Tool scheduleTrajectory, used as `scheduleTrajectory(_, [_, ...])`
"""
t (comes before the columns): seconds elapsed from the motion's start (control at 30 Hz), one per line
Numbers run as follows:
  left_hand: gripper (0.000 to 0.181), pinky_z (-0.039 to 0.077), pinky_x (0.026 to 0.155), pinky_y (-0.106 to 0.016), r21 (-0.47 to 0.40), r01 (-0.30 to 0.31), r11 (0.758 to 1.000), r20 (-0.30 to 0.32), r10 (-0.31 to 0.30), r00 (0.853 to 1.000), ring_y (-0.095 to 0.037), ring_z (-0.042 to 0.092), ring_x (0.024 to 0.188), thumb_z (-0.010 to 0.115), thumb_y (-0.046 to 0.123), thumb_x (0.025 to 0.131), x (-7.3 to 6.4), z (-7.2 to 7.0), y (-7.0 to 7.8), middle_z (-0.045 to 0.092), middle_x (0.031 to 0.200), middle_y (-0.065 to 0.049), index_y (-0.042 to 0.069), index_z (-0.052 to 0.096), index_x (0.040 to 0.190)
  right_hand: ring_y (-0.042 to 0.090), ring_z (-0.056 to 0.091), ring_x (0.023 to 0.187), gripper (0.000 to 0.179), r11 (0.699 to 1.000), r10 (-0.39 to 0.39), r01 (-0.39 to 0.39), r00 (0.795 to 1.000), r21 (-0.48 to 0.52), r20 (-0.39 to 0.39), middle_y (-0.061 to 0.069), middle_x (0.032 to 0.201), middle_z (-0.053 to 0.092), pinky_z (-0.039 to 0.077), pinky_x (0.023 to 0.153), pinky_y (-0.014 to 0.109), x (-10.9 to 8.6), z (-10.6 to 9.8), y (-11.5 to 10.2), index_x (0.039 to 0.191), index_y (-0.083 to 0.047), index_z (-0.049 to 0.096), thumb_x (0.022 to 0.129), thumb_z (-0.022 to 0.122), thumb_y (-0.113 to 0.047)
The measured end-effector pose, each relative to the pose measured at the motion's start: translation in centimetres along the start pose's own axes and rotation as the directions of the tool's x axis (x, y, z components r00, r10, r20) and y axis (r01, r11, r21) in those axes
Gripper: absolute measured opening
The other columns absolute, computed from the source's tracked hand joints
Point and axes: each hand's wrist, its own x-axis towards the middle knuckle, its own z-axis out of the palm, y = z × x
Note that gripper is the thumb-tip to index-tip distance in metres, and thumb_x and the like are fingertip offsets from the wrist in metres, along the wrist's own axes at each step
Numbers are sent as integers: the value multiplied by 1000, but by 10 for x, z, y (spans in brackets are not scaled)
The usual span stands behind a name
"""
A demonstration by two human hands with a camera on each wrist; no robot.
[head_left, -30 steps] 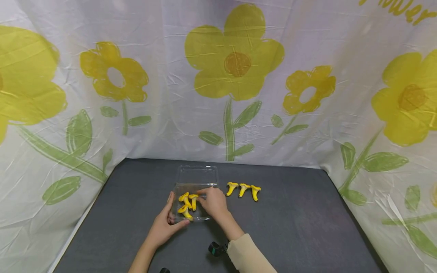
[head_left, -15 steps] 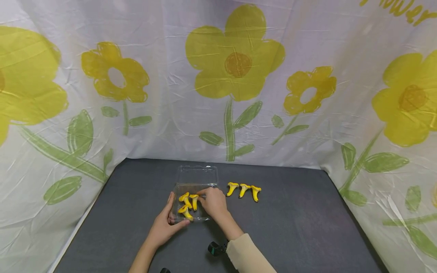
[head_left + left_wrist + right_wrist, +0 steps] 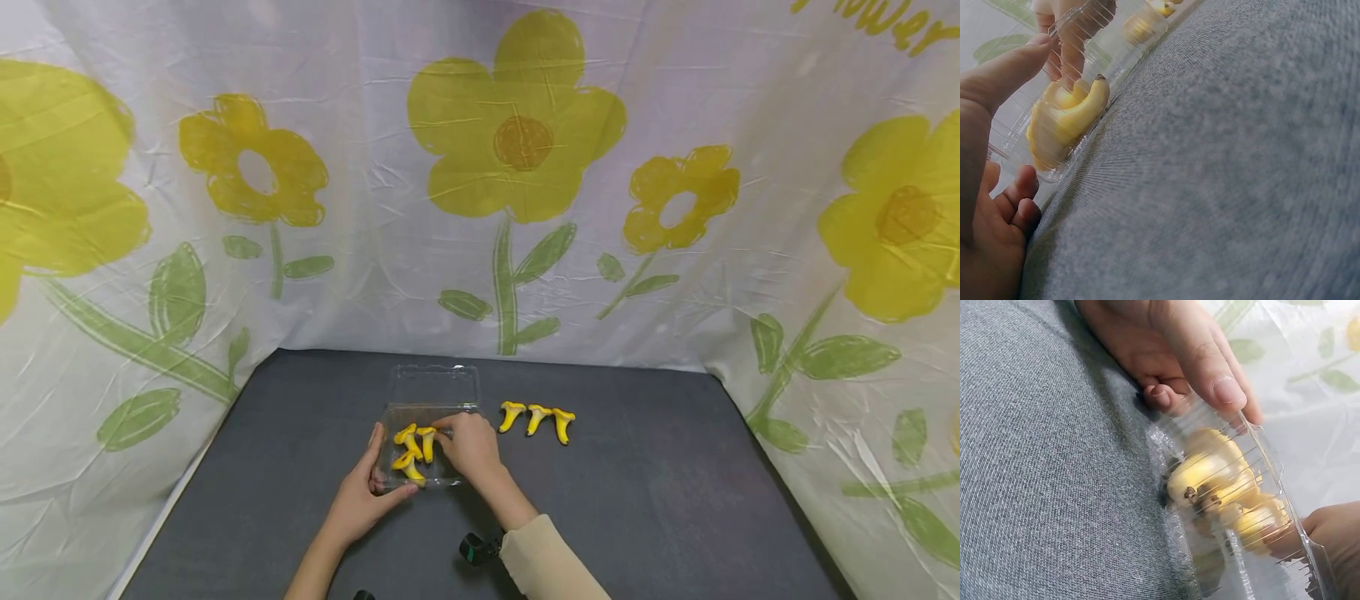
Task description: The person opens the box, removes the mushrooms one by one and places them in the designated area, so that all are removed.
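A clear plastic clamshell box (image 3: 453,482) stands on the dark table with its lid (image 3: 435,386) folded back. My left hand (image 3: 358,498) grips its front left corner, the thumb (image 3: 1222,387) along the front rim in the right wrist view. Inside lie yellow chanterelle mushrooms: one at the front (image 3: 409,468) and one behind it (image 3: 406,437). My right hand (image 3: 471,446) reaches into the box and pinches a third chanterelle (image 3: 427,446) at its cap. Through the box wall, the left wrist view shows a curved chanterelle (image 3: 1085,115) close up.
Right of the box, three more chanterelles (image 3: 537,419) lie in a row on the dark tabletop (image 3: 637,500). A white curtain (image 3: 360,275) with printed yellow flowers surrounds the table at the back and sides. A black wrist device (image 3: 476,547) sits near the right sleeve.
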Motion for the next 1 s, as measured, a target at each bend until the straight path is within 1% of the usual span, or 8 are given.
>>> scheduleTrajectory(0.13, [117, 40, 64, -24, -16, -2, 1000, -3, 2, 1000, -9, 40, 67, 91, 34, 86, -1, 0, 2, 13, 177, -13, 13, 16, 172, 11, 70, 67, 15, 999, -12, 12, 1000, 39, -3, -1, 100, 83, 45, 52, 21, -1, -3, 0, 108, -18, 87, 94, 84, -21])
scheduleTrajectory(0.3, [116, 40, 65, -24, -20, 12, 1000, 2, -12, 1000, -9, 40, 68, 91, 35, 86, 0, -1, 4, 12, 178, -12, 15, 16, 172, 3, 51, 50, 17, 996, -26, 26, 1000, 84, -7, 3, 100, 83, 34, 46, 20, -2, -3, 1, 110, -15, 86, 94, 83, -19])
scheduleTrajectory(0.57, [119, 41, 65, -24, 5, 25, 1000, 0, -25, 1000, -9, 40, 68, 92, 36, 84, 0, 0, 2, 15, 178, -9, 15, 14, 172, 0, 31, 45, 17, 991, -44, 46, 999, 122, -19, 4, 101, 83, 28, 46, 19, -3, -10, 1, 111, -14, 86, 95, 83, -19])
scheduleTrajectory(0.67, [119, 41, 64, -24, 3, 9, 1000, -5, -9, 1000, -9, 40, 68, 92, 35, 85, 0, 0, 1, 15, 177, -12, 13, 14, 172, 0, 24, 43, 17, 990, -54, 58, 998, 129, -33, 4, 100, 83, 25, 45, 19, -5, -16, 1, 111, -16, 86, 94, 83, -19])
scheduleTrajectory(0.77, [119, 41, 64, -24, 2, 5, 1000, -7, -5, 1000, -8, 40, 68, 92, 35, 84, 0, 0, 1, 15, 177, -12, 13, 14, 172, 2, 29, 42, 17, 987, -61, 68, 997, 144, -51, 4, 100, 83, 26, 44, 19, -6, -21, 3, 111, -16, 86, 94, 83, -19])
scheduleTrajectory(0.83, [120, 41, 65, -24, 2, 10, 1000, -6, -10, 1000, -8, 40, 68, 93, 35, 84, 0, 0, 1, 15, 178, -10, 14, 14, 172, 3, 46, 46, 18, 987, -67, 76, 995, 145, -69, 4, 102, 83, 32, 44, 19, -7, -23, 5, 111, -15, 86, 94, 83, -18])
scheduleTrajectory(0.93, [121, 41, 65, -24, 2, 17, 1000, -1, -17, 1000, -9, 41, 68, 93, 35, 84, 0, 0, 1, 14, 178, -9, 15, 14, 172, 12, 71, 68, 18, 986, -66, 80, 993, 148, -101, 3, 105, 83, 46, 52, 22, -8, -27, 9, 110, -15, 86, 93, 84, -19])
scheduleTrajectory(1.0, [121, 41, 65, -24, 1, 16, 1000, 1, -16, 1000, -9, 41, 68, 93, 35, 84, 0, 0, 1, 14, 178, -10, 14, 13, 172, 14, 75, 74, 18, 983, -52, 70, 993, 171, -110, 4, 106, 82, 50, 54, 24, -10, -29, 12, 111, -13, 86, 93, 84, -19])
